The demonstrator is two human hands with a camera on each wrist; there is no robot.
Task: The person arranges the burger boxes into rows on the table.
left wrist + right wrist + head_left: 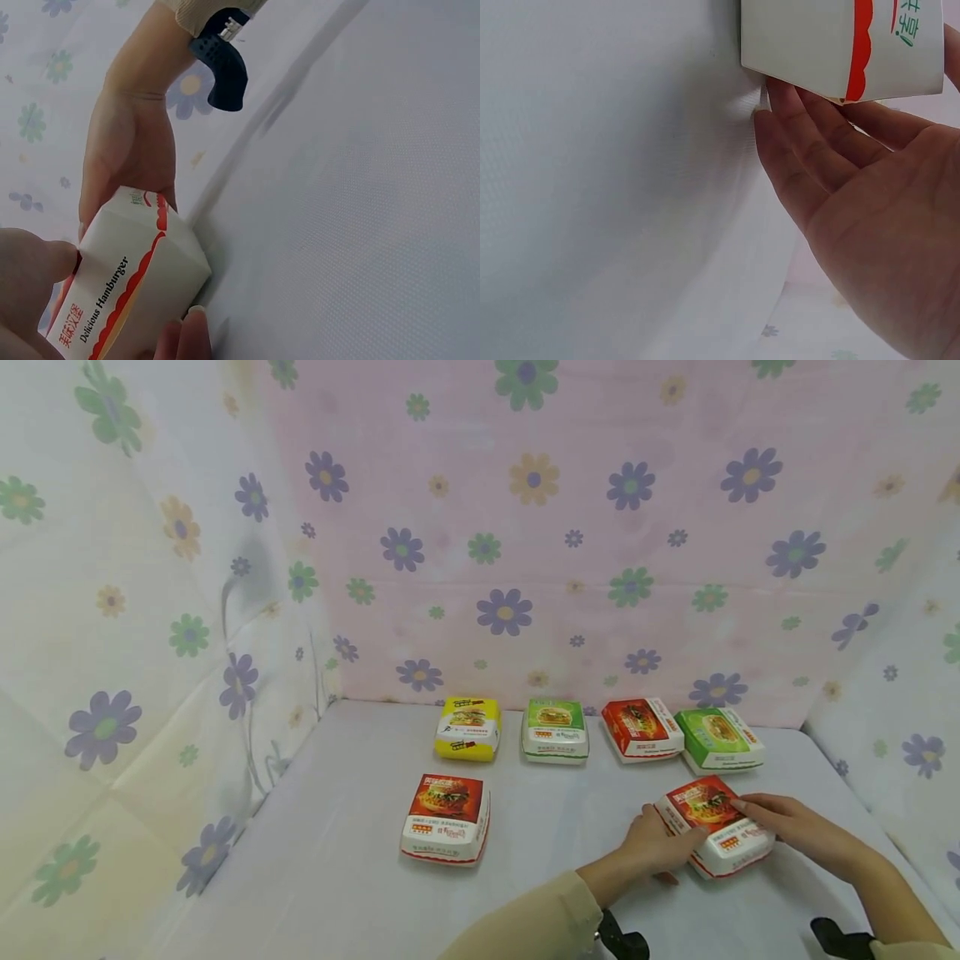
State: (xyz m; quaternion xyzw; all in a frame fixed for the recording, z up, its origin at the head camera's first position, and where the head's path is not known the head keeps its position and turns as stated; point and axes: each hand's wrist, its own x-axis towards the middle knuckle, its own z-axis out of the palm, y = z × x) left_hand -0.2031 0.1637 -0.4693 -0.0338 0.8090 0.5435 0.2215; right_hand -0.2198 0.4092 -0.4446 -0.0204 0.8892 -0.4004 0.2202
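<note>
Both hands hold a red and white burger box [738, 845] at the right front of the table. My left hand [656, 847] grips its left side, thumb on the top; my right hand [806, 831] grips the right side. In the left wrist view the box [142, 277] shows "Delicious Hamburger" on its side, with the left thumb and fingertips [193, 334] around it. The right wrist view has the right hand [885, 202] with its fingers against the box's [810, 41] lower edge. The box looks slightly tilted in the head view.
Along the back stand a yellow box [468, 729], a green box [556, 732], a red box [642, 730] and another green box [720, 739]. Another red box [446, 818] sits front left on the white table [330, 860]. Flowered cloth [450, 510] surrounds the table's back and sides.
</note>
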